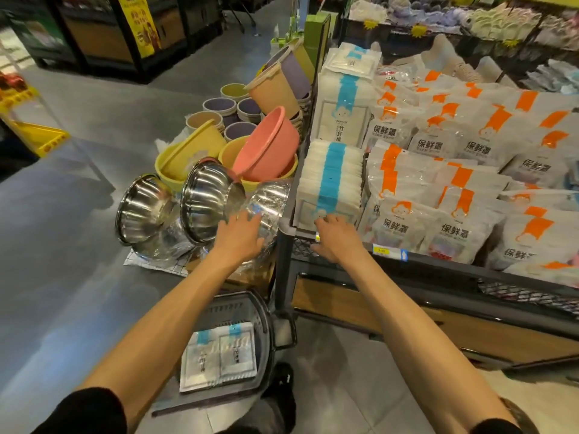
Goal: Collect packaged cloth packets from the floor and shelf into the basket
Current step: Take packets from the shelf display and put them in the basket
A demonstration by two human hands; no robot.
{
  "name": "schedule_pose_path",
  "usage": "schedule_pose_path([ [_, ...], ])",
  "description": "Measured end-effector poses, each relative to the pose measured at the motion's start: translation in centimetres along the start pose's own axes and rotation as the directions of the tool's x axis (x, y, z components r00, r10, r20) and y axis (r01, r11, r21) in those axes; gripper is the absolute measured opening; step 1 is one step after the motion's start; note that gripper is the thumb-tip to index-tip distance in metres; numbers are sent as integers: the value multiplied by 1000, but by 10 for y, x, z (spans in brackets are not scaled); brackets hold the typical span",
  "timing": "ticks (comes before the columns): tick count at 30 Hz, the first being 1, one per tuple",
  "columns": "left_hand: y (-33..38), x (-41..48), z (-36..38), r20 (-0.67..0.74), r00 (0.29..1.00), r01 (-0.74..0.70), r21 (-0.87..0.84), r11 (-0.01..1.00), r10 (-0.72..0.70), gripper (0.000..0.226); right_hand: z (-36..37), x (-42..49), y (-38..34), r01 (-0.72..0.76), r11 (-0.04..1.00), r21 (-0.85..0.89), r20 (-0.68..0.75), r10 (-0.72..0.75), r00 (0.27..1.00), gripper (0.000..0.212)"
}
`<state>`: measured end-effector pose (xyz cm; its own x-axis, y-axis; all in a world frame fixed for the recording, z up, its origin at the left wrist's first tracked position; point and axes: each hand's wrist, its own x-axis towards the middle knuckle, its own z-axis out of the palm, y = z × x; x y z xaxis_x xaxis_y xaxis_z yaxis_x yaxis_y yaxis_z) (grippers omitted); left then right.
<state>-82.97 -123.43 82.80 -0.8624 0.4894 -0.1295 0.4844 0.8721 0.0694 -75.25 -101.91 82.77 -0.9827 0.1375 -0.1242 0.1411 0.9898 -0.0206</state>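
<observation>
Nearest the camera, two black sleeves give way to bare forearms reaching forward. Below and between them a dark shopping basket stands on the floor. Two cloth packets with blue strips lie flat in it, side by side.

The left hand hovers with fingers straight and spread, holding nothing, just above the plastic-wrapped steel bowls beside the shelf corner. The right hand is at the shelf edge. Its fingers curl onto the front packet of an upright row of blue-striped cloth packets in the near left compartment. The thumb appears to lie low against the shelf front rather than behind the packet, so the hold looks like a hook, not a full pinch.

A second stack of the same packets stands behind the row. Orange-striped bags fill the shelf to the right, and coloured plastic basins are heaped on the floor to the left.

Assessment: the step in hand is drawing a packet off the shelf, and collection is at an early stage. The next move calls for separating one packet from its tightly packed neighbours, lifting it clear of the rail, then lowering it back into the basket.
</observation>
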Motion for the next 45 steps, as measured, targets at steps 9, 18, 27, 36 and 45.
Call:
schedule_pose_path([
  [9, -63, -56, 3, -33, 998, 63, 43, 997, -62, 54, 0, -18, -64, 33, 999, -1, 62, -33, 998, 58],
  [18, -152, -92, 21, 32, 997, 76, 12, 997, -77, 48, 13, -7, -150, 55, 998, 11, 161, -56, 985, 62],
  [27, -229, -110, 79, 131, 989, 86, -71, 994, -76, 46, 77, 9, -225, 0, 1000, 1, 253, 0, 967, 50],
  [36, -284, -104, 237, 234, 963, 161, -98, 982, -134, 47, 222, 28, -266, -51, 998, 38, 359, 34, 933, 51],
  [45, -315, -60, 437, 290, 944, 175, -43, 984, -156, 54, 438, 78, -263, -84, 995, 60, 373, 56, 926, 58],
])
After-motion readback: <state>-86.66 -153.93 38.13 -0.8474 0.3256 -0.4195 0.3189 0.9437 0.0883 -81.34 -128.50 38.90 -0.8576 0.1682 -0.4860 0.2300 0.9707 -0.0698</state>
